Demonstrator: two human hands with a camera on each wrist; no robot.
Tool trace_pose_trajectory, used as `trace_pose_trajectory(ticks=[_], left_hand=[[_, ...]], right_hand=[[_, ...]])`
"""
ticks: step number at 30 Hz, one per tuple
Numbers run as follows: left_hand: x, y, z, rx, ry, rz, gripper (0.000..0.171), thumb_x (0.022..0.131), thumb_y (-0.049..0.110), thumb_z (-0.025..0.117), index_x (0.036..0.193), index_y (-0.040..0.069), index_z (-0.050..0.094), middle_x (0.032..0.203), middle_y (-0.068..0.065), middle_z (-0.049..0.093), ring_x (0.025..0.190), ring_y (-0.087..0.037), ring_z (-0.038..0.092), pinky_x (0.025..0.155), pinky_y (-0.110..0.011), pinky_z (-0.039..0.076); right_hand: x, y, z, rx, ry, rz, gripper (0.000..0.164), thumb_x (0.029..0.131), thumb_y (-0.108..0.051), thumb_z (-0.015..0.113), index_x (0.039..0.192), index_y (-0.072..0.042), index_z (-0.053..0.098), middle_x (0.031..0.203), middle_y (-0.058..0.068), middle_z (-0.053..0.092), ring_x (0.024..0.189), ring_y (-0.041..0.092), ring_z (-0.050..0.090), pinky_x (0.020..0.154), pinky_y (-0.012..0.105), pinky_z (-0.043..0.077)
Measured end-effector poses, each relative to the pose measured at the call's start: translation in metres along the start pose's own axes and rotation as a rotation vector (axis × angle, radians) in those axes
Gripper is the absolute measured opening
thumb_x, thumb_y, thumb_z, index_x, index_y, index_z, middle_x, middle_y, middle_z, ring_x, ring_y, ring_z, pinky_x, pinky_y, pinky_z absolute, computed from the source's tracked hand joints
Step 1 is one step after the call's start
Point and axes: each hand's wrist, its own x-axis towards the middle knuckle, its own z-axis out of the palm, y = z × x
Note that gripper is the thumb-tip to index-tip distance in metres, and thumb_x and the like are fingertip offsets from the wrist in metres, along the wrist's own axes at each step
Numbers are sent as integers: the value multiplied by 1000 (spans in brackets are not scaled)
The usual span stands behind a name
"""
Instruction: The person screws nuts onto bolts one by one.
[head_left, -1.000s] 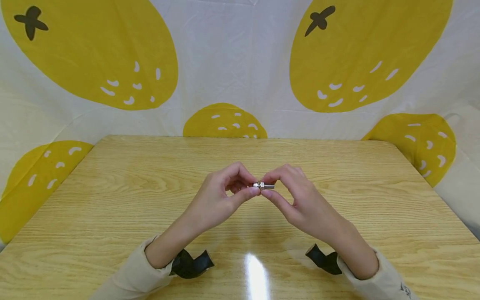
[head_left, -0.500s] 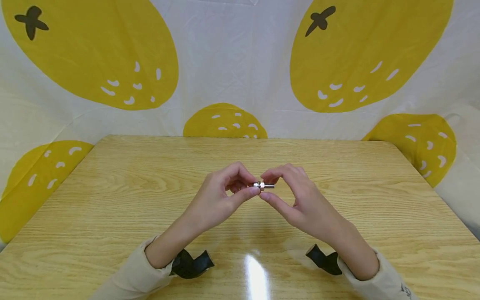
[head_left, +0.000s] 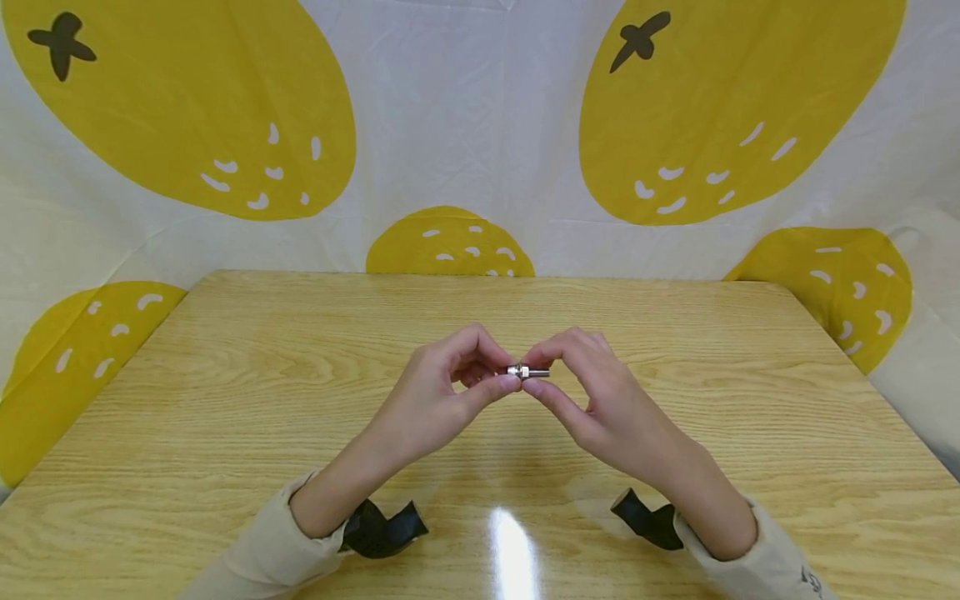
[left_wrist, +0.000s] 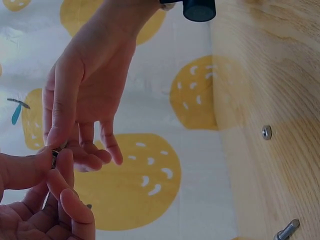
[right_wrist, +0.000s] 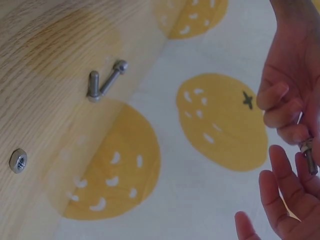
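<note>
In the head view a silver bolt (head_left: 542, 373) lies level between the fingertips of both hands, with a hex nut (head_left: 525, 372) on it. My left hand (head_left: 442, 392) pinches its left end between thumb and forefinger, hiding that end. From the other side, the thumb and forefinger of my right hand (head_left: 603, 404) grip the nut. The bare shank points right, between the right thumb and forefinger. Fingers cover most of the bolt in the left wrist view; in the right wrist view its shank (right_wrist: 311, 164) shows beside the right fingers.
Below the hands is a wood-grain table (head_left: 262, 400), backed by a white cloth (head_left: 450, 125) with yellow fruit prints. In the right wrist view, a loose nut (right_wrist: 18, 161) and two bolts (right_wrist: 113, 79) are on the tabletop. Black wrist mounts (head_left: 386, 529) jut out near both cuffs.
Half a second ago the right thumb and forefinger had spread off the nut; now they have closed on it again. The left hand has stayed in place.
</note>
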Motion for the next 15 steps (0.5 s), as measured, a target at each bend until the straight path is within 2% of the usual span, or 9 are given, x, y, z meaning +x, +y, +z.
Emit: trace_pose_trajectory(ticks=[8, 13, 15], left_hand=[[0, 0, 1, -7, 1, -6, 10, 85, 11, 68, 91, 10, 60, 83, 0, 64, 68, -16, 58, 60, -23, 49], [0, 0, 1, -7, -3, -9, 10, 85, 11, 68, 91, 10, 60, 83, 0, 64, 68, -13, 58, 60, -23, 49], [0, 0, 1, -7, -2, -9, 9, 85, 10, 67, 91, 10, 60, 83, 0, 64, 68, -14, 58, 60, -23, 48]], right_hand=[[-1, 2, 4, -14, 14, 2, 5, 93, -13, 56, 98, -13, 58, 97, -7, 59, 96, 12, 48, 83, 31, 38], [0, 4, 5, -23, 20, -6, 12, 97, -20, 50, 93, -14, 59, 92, -9, 60, 92, 9, 50, 85, 31, 34], [0, 4, 5, -30, 21, 2, 11, 96, -21, 51, 94, -14, 60, 92, -8, 60, 92, 9, 51, 85, 32, 34]])
